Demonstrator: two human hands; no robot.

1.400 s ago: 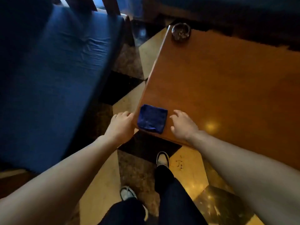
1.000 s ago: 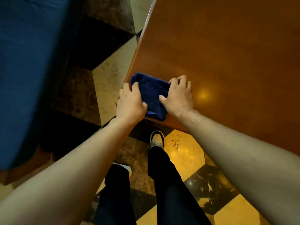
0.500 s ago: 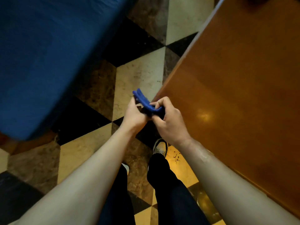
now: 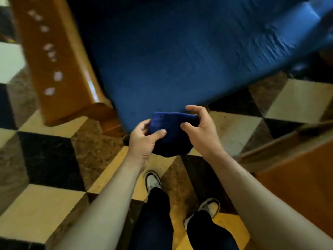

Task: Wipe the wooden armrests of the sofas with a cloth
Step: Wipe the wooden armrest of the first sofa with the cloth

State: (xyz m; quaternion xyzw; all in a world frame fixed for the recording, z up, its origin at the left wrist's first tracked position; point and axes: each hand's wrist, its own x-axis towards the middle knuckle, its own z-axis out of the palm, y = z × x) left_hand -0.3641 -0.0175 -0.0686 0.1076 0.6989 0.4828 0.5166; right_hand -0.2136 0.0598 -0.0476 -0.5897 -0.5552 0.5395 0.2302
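Two hands hold a folded dark blue cloth in the air, just in front of the near edge of a blue sofa seat cushion. The left hand grips the cloth's left side, thumb pressed across its top face and fingers curled underneath. The right hand pinches the right side between thumb and bent fingers, the index finger arched above the upper edge. A wooden armrest runs along the cushion's left side, well apart from the cloth, with pale spots of light on its top. Below lies a checkered floor of cream, black and brown tiles, where the person's two shoes stand. A wooden table shows at the right edge.
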